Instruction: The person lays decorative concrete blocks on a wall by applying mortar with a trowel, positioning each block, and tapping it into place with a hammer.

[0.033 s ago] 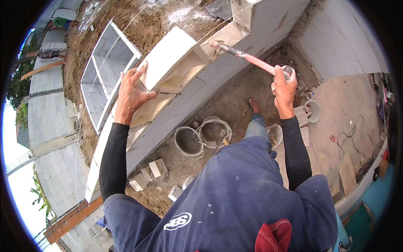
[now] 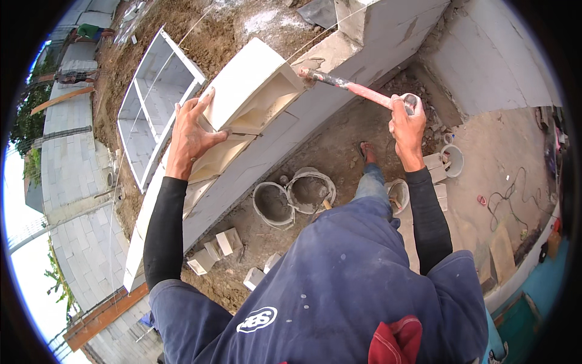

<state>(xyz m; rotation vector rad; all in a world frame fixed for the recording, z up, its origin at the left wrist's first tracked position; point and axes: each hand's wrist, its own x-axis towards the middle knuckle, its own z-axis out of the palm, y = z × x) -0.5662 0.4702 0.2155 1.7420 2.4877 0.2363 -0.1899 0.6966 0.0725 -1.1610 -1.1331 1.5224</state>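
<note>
My left hand point(image 2: 193, 136) rests with fingers spread and thumb stretched out against the left end of a white block point(image 2: 242, 82). That block sits on top of a light grey block wall point(image 2: 291, 124), its hollowed side facing me. In my right hand point(image 2: 407, 127), the fingers are wrapped round the end of a hammer point(image 2: 364, 92) with a red handle and a dark neck. The dirty hammer head is at the block's right end; whether it touches cannot be made out.
A taut string point(image 2: 321, 33) runs along the wall. Beyond it stands a grey open-topped block chamber point(image 2: 159, 91). Below me are two tubs of wet mortar point(image 2: 273, 203), loose block pieces point(image 2: 228, 241), a bucket point(image 2: 452, 160) and a cable point(image 2: 503, 203). Another person point(image 2: 91, 32) bends far left.
The hammer has moved slightly left and down, bringing its head closer to the block's right end. My left hand and the block stay in place.
</note>
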